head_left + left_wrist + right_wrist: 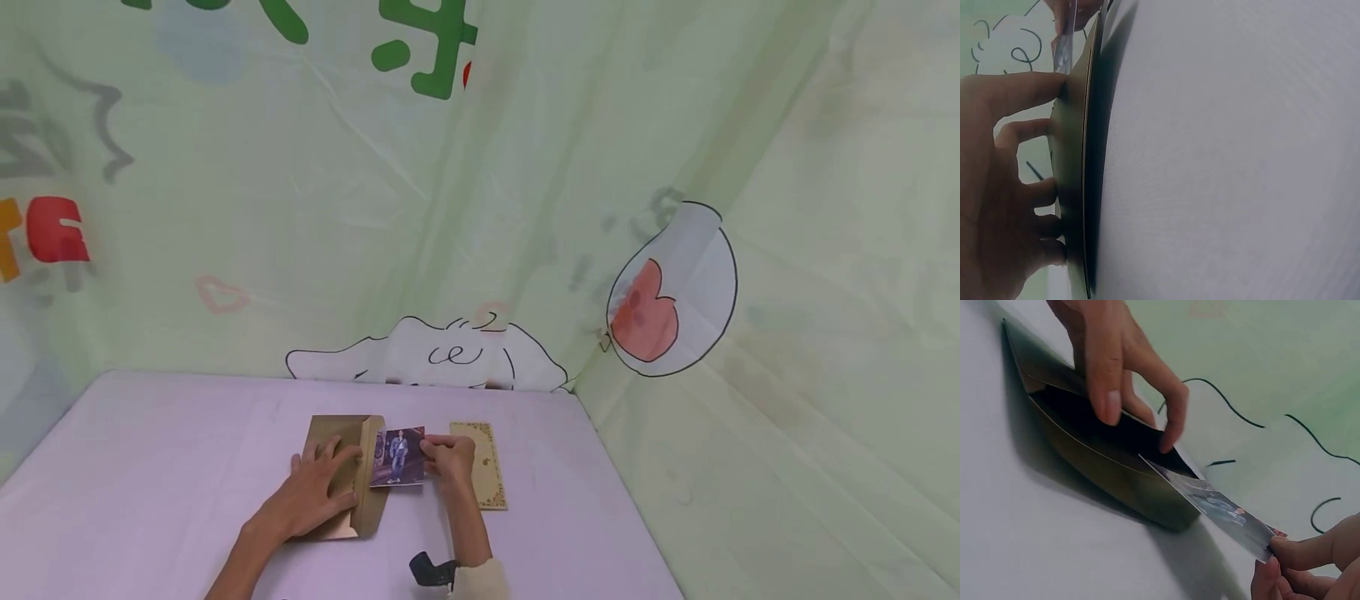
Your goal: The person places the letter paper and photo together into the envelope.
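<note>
A brown envelope (pixel 371 508) lies on the table with its mouth toward the right. My left hand (pixel 303 496) rests on it with fingers spread; in the right wrist view the left thumb and a finger are at the gaping mouth of the envelope (pixel 1104 456). My right hand (pixel 453 458) pinches the right edge of a photo (pixel 397 457) of a standing person. The photo's left edge lies over the envelope's opening side; in the right wrist view the photo's corner (pixel 1210 503) is at the mouth. In the left wrist view the left hand (pixel 1004 169) touches the envelope (pixel 1072 162).
A cream card with an ornate border (pixel 491 475) lies right of the photo, partly behind the right hand. A black object (pixel 431 571) is at the right wrist. The table (pixel 150 467) has a pale cloth, with a printed curtain (pixel 525 167) behind and at the right.
</note>
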Available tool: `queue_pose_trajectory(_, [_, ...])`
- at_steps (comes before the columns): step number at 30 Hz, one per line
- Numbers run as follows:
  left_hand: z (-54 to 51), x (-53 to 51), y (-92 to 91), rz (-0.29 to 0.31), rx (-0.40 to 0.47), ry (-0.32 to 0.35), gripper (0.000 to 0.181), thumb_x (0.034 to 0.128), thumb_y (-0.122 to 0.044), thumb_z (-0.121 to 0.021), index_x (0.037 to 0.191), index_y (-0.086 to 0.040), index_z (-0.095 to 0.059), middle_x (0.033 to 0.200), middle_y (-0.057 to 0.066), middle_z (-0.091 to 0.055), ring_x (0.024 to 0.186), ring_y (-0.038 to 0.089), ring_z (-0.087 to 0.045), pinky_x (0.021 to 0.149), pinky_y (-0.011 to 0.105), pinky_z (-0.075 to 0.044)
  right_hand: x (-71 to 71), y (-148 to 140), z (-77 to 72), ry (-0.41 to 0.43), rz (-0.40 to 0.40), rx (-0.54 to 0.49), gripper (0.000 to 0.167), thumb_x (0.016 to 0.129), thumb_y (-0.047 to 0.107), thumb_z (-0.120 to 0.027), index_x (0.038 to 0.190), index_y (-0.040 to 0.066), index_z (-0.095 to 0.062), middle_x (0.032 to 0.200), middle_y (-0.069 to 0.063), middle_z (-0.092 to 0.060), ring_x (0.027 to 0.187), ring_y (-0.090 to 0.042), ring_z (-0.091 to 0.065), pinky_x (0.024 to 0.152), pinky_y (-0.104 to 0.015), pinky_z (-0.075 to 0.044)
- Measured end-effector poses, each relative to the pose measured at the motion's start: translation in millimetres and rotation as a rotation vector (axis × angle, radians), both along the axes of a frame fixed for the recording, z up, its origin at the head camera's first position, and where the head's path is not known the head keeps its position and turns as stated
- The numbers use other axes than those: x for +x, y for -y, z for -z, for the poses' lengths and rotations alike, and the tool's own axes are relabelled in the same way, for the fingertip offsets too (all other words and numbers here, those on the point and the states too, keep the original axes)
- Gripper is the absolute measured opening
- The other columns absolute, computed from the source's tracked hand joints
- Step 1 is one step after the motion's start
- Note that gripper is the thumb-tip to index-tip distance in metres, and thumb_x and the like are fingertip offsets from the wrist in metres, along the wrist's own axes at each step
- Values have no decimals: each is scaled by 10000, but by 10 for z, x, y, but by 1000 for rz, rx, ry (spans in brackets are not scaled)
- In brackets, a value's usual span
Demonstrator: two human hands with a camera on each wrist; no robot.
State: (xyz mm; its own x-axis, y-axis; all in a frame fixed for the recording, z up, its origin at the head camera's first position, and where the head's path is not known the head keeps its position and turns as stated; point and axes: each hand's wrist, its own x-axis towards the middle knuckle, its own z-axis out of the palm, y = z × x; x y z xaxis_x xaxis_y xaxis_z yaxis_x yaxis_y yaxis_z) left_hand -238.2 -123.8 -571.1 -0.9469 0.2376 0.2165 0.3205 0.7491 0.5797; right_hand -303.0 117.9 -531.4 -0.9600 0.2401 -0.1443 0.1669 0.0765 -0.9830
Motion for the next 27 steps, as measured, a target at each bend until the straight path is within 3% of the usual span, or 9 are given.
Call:
queue_pose_trajectory(7, [2,-24,-14,7,7,51,725,949,-548,-735,1557,-192,-566,1682,353,-400,1528,735,-280,1162,924,-203,2,181,66,-22,19,27,39,859,-123,-811,891,-111,-791,754,-111,-739,515,-68,-574,457,-181,-507])
queue_pose_trajectory(16, [-33,-20,1,19,5,85,737,953,-525,-732,1577,-178,-548,1693,346,-390,1541,721,-276,1173,914,-203,-16,329,126,-68,30,76,73,809,-153,-838,860,-115,-802,685,-120,-755,414,-41,-523,414,-200,-488])
queue_pose_trajectory(27, [-57,-7,43,20,30,59,739,968,-520,-732,1584,-160,-542,1689,350,-390,1550,699,-285,1167,913,-214,-10,594,138,-96,-17,211,87,800,-139,-824,817,-54,-826,671,-81,-755,439,-59,-607,435,-223,-548])
